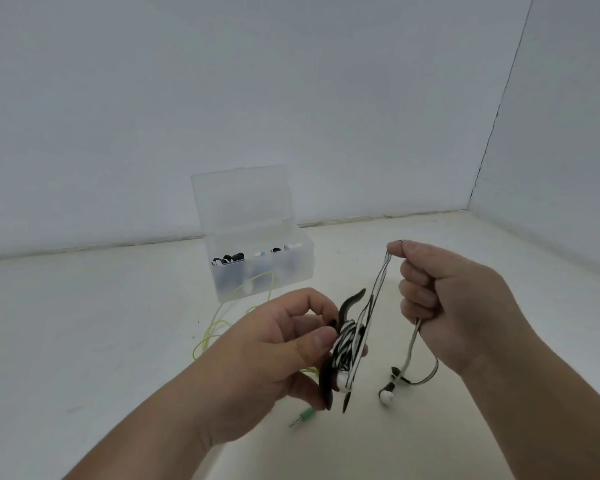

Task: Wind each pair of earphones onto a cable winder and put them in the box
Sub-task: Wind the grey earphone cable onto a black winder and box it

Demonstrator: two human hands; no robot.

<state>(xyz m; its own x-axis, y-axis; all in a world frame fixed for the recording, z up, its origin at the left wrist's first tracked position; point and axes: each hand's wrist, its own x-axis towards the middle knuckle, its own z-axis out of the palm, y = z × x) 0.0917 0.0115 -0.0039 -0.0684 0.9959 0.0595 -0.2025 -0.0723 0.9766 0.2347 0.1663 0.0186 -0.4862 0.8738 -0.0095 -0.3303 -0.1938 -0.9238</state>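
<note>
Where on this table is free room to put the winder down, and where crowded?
Free: the white table left of the clear plastic box and the yellow-green cable; also right of the box, toward the wall corner. Crowded: in front of the box, where that cable and a green plug lie below the left hand.

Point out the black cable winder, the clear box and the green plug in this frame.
cable winder [351,301], head view, on its upper black prong.
box [293,268], head view, on the clear front wall near its right corner.
green plug [307,416], head view, on the green sleeve behind the metal tip.
</note>
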